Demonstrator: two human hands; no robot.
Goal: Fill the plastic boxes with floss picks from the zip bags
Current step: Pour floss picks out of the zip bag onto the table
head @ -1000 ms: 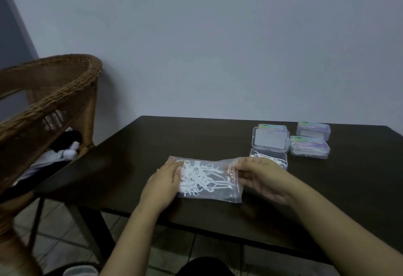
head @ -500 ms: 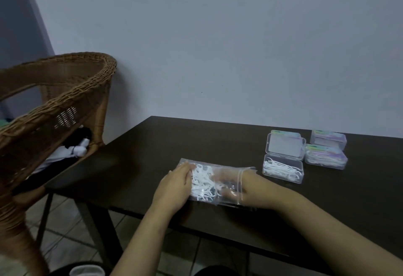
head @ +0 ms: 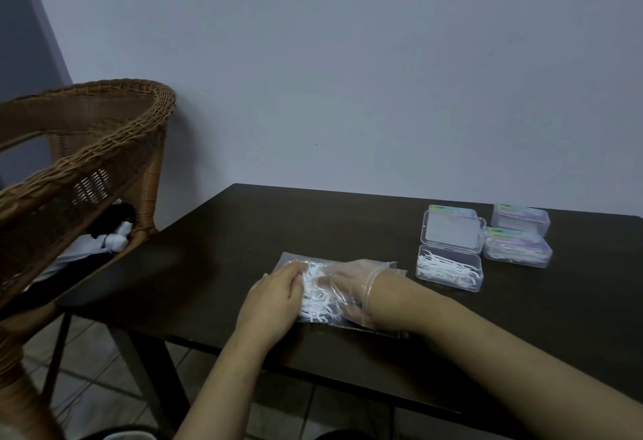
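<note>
Zip bag: a clear zip bag lay flat on the dark table, near the front edge, with its mouth turned toward the person's right.
Floss picks: a tangle of white floss picks sat in the middle of the bag, between the two hands.
Right hand: the right hand was pushed inside the bag to the wrist, seen through the plastic, its fingers reaching into the pile of picks; whether they had closed on any could not be told through the film.
Left hand: the left hand rested on the bag's left end from outside, fingers curled and gripping the plastic there, touching the picks through it.
Open box: a clear plastic box stood just beside the bag on the right, its lid raised upright at the back, with a layer of white picks in its tray.
Closed boxes: two more boxes, one behind and one nearer, sat shut to the right of the open one.
Chair: a wicker chair stood at the table's left end, holding dark and white cloth.
</note>
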